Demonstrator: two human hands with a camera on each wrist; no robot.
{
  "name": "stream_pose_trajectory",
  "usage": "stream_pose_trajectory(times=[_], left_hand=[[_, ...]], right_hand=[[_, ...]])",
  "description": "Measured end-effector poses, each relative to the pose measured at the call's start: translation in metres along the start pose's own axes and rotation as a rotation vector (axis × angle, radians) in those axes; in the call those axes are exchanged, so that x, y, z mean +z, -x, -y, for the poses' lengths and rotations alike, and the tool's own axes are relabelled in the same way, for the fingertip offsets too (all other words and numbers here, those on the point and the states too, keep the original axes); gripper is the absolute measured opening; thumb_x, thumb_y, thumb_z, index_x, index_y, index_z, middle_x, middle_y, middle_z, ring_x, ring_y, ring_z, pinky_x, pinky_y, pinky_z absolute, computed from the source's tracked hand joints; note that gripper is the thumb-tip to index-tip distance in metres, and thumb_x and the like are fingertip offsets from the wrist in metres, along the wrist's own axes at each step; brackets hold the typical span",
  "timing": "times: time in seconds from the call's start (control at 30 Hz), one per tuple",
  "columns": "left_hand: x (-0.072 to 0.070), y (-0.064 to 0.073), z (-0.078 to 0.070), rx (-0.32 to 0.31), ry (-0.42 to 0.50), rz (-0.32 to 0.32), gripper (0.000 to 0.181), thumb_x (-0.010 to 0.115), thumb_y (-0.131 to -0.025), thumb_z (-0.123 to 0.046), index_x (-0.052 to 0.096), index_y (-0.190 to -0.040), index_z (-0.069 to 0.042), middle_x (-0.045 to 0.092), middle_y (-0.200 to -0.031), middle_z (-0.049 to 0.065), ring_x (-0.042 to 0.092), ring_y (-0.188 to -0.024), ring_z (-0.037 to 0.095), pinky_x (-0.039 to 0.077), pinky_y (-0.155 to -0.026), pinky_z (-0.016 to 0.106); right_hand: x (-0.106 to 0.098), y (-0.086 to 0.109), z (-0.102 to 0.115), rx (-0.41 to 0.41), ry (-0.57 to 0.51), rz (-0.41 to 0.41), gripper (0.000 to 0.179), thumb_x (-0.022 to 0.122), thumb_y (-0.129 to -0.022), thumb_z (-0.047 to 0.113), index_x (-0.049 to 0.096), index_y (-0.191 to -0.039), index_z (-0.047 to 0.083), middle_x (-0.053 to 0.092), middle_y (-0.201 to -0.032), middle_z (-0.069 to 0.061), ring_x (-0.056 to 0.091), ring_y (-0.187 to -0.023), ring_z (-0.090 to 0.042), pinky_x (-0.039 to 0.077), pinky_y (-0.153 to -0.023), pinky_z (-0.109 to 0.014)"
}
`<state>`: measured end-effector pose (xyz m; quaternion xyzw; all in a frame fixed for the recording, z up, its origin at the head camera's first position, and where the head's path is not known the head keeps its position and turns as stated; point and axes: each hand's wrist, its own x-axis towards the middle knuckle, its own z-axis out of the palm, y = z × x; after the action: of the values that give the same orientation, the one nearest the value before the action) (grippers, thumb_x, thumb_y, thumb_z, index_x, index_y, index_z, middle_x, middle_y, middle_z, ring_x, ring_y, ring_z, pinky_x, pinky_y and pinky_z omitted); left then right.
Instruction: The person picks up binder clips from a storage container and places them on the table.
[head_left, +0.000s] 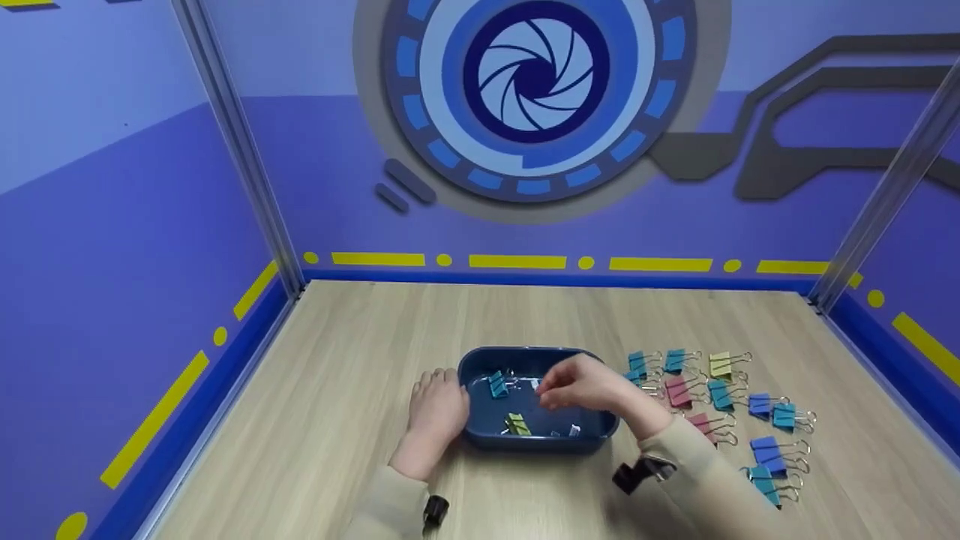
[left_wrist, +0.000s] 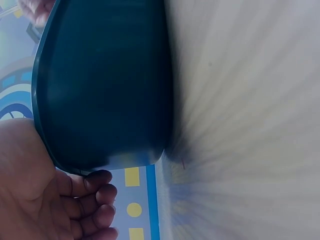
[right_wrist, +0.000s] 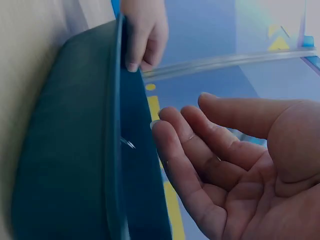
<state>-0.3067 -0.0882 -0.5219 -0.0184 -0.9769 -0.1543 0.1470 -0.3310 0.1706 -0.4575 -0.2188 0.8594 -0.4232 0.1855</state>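
Observation:
A dark blue plastic box (head_left: 525, 444) stands on the table, with a teal binder clip (head_left: 498, 385) and a yellow-green binder clip (head_left: 517, 424) inside. Small whitish pieces (head_left: 574, 430) also lie there, too small to identify. My left hand (head_left: 439, 405) holds the box's left end; its thumb (right_wrist: 134, 57) reaches over the rim, while the fingers (left_wrist: 90, 200) bend loosely outside. Over the right half of the box hovers my right hand (head_left: 581, 386). In the right wrist view its fingers (right_wrist: 170, 140) are relaxed and apart from the thumb, with nothing held.
Right of the box lie several binder clips: teal (head_left: 679, 360), yellow (head_left: 721, 364), red (head_left: 679, 392) and blue (head_left: 769, 454). Printed walls (head_left: 495, 232) border the wooden table (head_left: 337, 360) at the back and sides.

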Motion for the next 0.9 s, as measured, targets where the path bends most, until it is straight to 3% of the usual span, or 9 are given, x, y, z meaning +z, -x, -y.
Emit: stream_pose_trajectory(times=[0.23, 0.4, 0.6, 0.8, 0.9], left_hand=[[0.0, 0.001, -0.001, -0.009, 0.019, 0.009, 0.03, 0.062, -0.098, -0.02, 0.066, -0.115, 0.004, 0.069, -0.11, 0.02, 0.061, -0.106, 0.036, 0.048, -0.092, 0.049], [0.002, 0.001, 0.0, 0.015, 0.015, -0.038, 0.026, 0.064, -0.096, -0.019, 0.067, -0.108, 0.004, 0.069, -0.103, 0.02, 0.062, -0.101, 0.037, 0.049, -0.087, 0.049], [0.003, 0.001, 0.001, 0.026, 0.014, -0.039, 0.027, 0.064, -0.096, -0.02, 0.067, -0.109, 0.004, 0.07, -0.106, 0.02, 0.062, -0.102, 0.037, 0.049, -0.088, 0.049], [0.002, 0.001, 0.002, 0.035, 0.021, -0.045, 0.026, 0.064, -0.095, -0.019, 0.066, -0.108, 0.003, 0.069, -0.105, 0.02, 0.062, -0.101, 0.037, 0.049, -0.087, 0.048], [0.003, 0.001, 0.002, 0.032, 0.026, -0.045, 0.026, 0.064, -0.095, -0.019, 0.066, -0.107, 0.003, 0.069, -0.103, 0.02, 0.062, -0.1, 0.037, 0.049, -0.086, 0.048]], right_hand=[[0.008, -0.023, 0.006, -0.079, 0.148, 0.073, 0.008, 0.076, -0.092, 0.022, 0.081, -0.095, 0.016, 0.078, -0.089, 0.003, 0.069, -0.079, -0.01, 0.057, -0.075, -0.028], [0.015, -0.039, 0.008, -0.113, 0.187, 0.131, 0.007, 0.077, -0.092, 0.02, 0.081, -0.097, 0.021, 0.078, -0.093, 0.005, 0.068, -0.082, -0.007, 0.059, -0.082, -0.029], [0.027, -0.057, 0.008, -0.13, 0.18, 0.223, 0.015, 0.076, -0.09, 0.009, 0.08, -0.103, 0.016, 0.079, -0.101, 0.001, 0.073, -0.094, -0.01, 0.06, -0.089, -0.035], [0.041, -0.066, 0.007, -0.149, 0.224, 0.345, 0.022, 0.079, -0.083, -0.002, 0.08, -0.103, 0.008, 0.08, -0.102, -0.005, 0.074, -0.095, -0.011, 0.058, -0.084, -0.025], [0.045, -0.067, 0.005, -0.151, 0.269, 0.345, 0.018, 0.079, -0.083, -0.002, 0.081, -0.098, 0.008, 0.08, -0.098, -0.004, 0.073, -0.089, -0.007, 0.057, -0.079, -0.021]])
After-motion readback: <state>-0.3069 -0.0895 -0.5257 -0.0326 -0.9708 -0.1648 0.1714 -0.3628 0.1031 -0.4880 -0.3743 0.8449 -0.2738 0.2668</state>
